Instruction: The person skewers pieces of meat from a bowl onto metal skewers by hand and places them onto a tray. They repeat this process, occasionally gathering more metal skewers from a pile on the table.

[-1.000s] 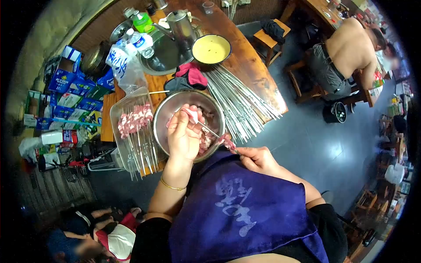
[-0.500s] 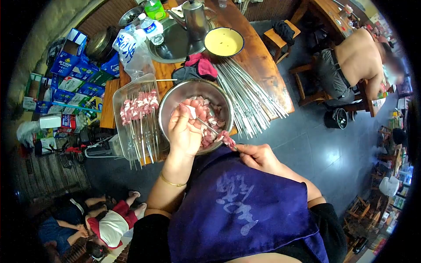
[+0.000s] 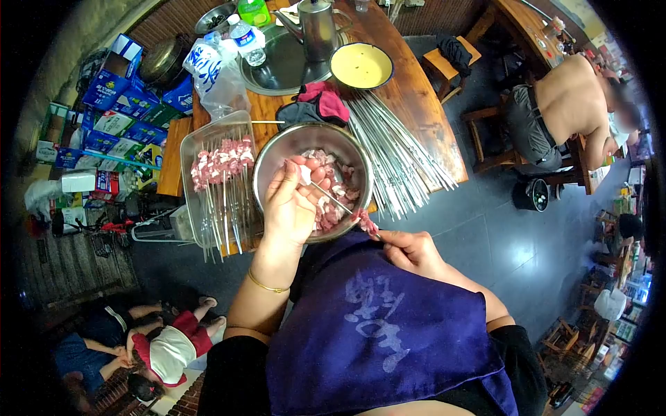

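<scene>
Because the wooden table point(image 3: 409, 90) carries everything close to you, each thing sits where a hand can get it. At its near edge the steel bowl point(image 3: 274, 156) of raw meat rests right before your apron, with the tray point(image 3: 191, 149) of loaded skewers touching it at nine o'clock and the spare skewers point(image 3: 395, 152) fanned out at three o'clock. Your left hand point(image 3: 291, 208) hovers over the bowl, fingers pinching a meat piece point(image 3: 305, 175) onto the skewer point(image 3: 333, 201). Your right hand point(image 3: 413, 249), closed round the skewer's butt at five o'clock, steadies it.
</scene>
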Demonstrator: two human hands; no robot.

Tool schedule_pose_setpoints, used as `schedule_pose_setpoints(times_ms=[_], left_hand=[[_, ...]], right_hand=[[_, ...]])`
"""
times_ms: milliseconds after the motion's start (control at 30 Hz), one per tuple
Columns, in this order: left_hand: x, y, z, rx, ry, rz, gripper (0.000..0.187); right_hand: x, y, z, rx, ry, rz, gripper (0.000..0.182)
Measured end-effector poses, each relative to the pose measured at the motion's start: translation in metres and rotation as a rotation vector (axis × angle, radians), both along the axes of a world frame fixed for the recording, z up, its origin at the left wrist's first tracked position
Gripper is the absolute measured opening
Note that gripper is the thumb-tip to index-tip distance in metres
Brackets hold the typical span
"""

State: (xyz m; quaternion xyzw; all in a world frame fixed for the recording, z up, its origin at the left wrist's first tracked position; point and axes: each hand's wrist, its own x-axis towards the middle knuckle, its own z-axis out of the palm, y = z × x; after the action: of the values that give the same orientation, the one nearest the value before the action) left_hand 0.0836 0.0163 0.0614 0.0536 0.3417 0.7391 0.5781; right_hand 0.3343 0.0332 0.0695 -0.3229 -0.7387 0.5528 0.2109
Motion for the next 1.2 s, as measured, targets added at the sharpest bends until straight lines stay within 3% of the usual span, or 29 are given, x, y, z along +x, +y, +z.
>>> schedule_pose_setpoints(times_ms=[467, 567, 600, 700, 867, 967, 1100, 1167, 1200], left_hand=[[0.042, -0.004, -0.013, -0.111, 0.08, -0.198, 0.022], [0.045, -0.002, -0.005, -0.045, -0.018, -0.161, 0.031], [0.043, -0.003, 0.0, -0.01, -0.049, -0.195, 0.046], [0.019, -0.008, -0.03, 0.083, -0.169, -0.235, 0.066], [-0.054, -0.011, -0.02, -0.139, 0.165, 0.004, 0.052], [-0.098, -0.017, -0.018, -0.189, 0.588, 0.147, 0.045], [-0.123, -0.014, -0.04, -0.241, 1.155, -0.136, 0.031], [-0.113, -0.016, -0.041, -0.32, 1.59, -0.382, 0.022], [-0.107, -0.013, -0.04, -0.251, 1.947, -0.488, 0.019]], right_hand=[[-0.011, 0.013, 0.005, -0.151, -0.067, -0.005, 0.025], [-0.018, 0.014, -0.019, -0.039, 0.121, -0.04, 0.026], [-0.016, 0.016, -0.012, -0.179, 0.052, -0.01, 0.025], [-0.017, 0.019, 0.0, -0.404, 0.091, -0.013, 0.024], [-0.008, 0.023, -0.011, -0.556, 0.146, -0.045, 0.022], [0.0, 0.025, -0.014, -0.537, 0.161, -0.094, 0.022], [0.015, 0.023, -0.031, -0.483, 0.105, -0.18, 0.023], [0.021, 0.019, -0.037, -0.53, 0.111, -0.198, 0.023], [0.022, 0.017, -0.037, -0.541, 0.105, -0.209, 0.022]])
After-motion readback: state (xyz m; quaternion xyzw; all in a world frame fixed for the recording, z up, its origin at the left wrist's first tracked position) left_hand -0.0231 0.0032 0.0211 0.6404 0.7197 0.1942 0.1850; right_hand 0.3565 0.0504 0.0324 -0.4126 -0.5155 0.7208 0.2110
